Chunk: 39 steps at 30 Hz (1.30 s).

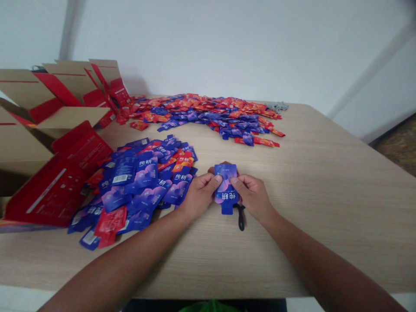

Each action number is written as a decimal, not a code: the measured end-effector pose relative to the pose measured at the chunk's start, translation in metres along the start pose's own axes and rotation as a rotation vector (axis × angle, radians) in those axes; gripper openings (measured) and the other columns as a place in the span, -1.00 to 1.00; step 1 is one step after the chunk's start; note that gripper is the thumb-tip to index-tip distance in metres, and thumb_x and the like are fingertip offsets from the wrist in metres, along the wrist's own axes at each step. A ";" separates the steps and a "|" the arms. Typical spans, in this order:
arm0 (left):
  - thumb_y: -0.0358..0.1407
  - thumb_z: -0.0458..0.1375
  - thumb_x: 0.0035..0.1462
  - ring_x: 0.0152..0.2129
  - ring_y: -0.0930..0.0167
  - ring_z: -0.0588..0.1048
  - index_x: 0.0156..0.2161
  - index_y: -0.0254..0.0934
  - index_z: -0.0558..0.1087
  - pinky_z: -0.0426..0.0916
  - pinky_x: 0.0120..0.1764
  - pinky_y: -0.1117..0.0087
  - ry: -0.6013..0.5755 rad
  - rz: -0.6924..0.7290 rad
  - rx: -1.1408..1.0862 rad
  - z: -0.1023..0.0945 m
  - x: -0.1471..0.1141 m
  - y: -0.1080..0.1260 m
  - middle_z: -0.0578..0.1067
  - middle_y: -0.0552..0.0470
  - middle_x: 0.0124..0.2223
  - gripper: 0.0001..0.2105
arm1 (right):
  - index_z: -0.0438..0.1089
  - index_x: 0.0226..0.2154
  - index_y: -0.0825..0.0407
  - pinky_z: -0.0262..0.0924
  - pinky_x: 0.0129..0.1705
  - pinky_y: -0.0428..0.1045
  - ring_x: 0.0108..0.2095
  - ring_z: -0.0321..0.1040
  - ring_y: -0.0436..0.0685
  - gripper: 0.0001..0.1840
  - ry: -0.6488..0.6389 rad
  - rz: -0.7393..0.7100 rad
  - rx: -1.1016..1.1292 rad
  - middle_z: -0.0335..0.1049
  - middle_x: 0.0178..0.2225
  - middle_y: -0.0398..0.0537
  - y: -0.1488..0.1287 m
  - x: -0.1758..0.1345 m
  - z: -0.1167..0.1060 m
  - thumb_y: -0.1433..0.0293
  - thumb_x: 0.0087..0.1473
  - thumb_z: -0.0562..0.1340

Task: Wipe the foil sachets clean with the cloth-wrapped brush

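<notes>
Between my two hands is a small blue-purple printed packet (226, 171), its lettering upside down and a narrow tab pointing toward me. My left hand (202, 193) pinches its left edge, thumb on top. On the opposite edge, my right hand (253, 196) grips it the same way. The fingers behind the packet are mostly hidden. Just below it a black handle (241, 220) lies on the table; the rest of that tool is covered by the packet and my right hand. Left of my left hand spreads a pile of blue and red packets (146, 173).
A long heap of red, orange and blue packets (208, 106) runs along the back of the wooden table (318, 208). Open red cardboard boxes (65, 182) stand at the left with flaps raised. A grey crumpled thing (277, 106) lies at the heap's right end, near the wall.
</notes>
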<state>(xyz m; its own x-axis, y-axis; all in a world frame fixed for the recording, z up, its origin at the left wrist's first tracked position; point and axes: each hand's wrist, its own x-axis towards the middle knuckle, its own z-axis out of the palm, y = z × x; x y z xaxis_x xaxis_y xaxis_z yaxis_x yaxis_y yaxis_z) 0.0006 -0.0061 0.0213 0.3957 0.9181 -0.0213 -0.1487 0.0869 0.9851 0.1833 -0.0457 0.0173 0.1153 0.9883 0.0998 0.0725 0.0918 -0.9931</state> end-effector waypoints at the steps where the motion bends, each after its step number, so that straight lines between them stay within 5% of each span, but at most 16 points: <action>1: 0.14 0.31 0.23 -0.64 0.55 0.25 -0.44 -0.26 0.36 0.14 -0.54 0.49 -0.013 -0.002 0.016 0.000 0.000 0.000 0.36 0.17 -0.56 -0.49 | 0.43 -0.48 0.01 0.16 -0.64 -0.12 -0.65 0.24 -0.02 -0.43 0.006 -0.001 0.002 0.36 -0.64 -0.20 0.000 0.000 0.000 -0.14 0.18 0.38; 9: 0.14 0.33 0.21 -0.51 0.49 0.34 -0.40 -0.30 0.43 0.24 -0.43 0.47 -0.061 0.035 0.042 -0.003 0.003 -0.011 0.41 0.11 -0.46 -0.50 | 0.45 -0.45 0.01 0.10 -0.68 -0.13 -0.68 0.23 -0.03 -0.42 0.018 0.046 0.054 0.38 -0.65 -0.19 -0.003 0.002 -0.002 -0.17 0.15 0.38; 20: 0.11 0.32 0.25 -0.61 0.55 0.21 -0.46 -0.28 0.37 0.13 -0.51 0.48 0.014 0.078 -0.003 0.000 -0.001 0.004 0.31 0.17 -0.54 -0.49 | 0.43 -0.51 0.01 0.09 -0.62 -0.13 -0.68 0.23 -0.04 -0.43 -0.132 0.023 -0.033 0.39 -0.67 -0.18 -0.005 -0.001 -0.003 -0.12 0.19 0.38; 30: 0.04 0.40 0.19 -0.46 0.49 0.37 -0.33 -0.35 0.50 0.26 -0.35 0.44 -0.174 0.015 -0.065 -0.004 0.004 -0.018 0.46 0.06 -0.38 -0.57 | 0.39 -0.53 0.01 0.11 -0.62 -0.13 -0.68 0.23 -0.04 -0.41 -0.045 0.007 -0.017 0.37 -0.69 -0.18 -0.004 -0.001 -0.002 -0.14 0.18 0.38; 39: 0.04 0.42 0.17 -0.49 0.53 0.33 -0.29 -0.36 0.52 0.23 -0.39 0.47 -0.136 0.011 -0.126 0.001 0.000 -0.007 0.43 0.10 -0.40 -0.57 | 0.52 -0.42 0.06 0.05 -0.63 -0.14 -0.68 0.20 -0.07 -0.44 -0.194 0.032 0.032 0.41 -0.64 -0.15 -0.008 -0.001 -0.004 -0.11 0.19 0.38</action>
<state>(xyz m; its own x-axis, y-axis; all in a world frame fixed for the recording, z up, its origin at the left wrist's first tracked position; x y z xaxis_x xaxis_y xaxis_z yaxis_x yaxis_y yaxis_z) 0.0028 -0.0069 0.0143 0.5111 0.8593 0.0207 -0.2625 0.1331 0.9557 0.1868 -0.0476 0.0254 -0.0761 0.9955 0.0573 0.0400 0.0605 -0.9974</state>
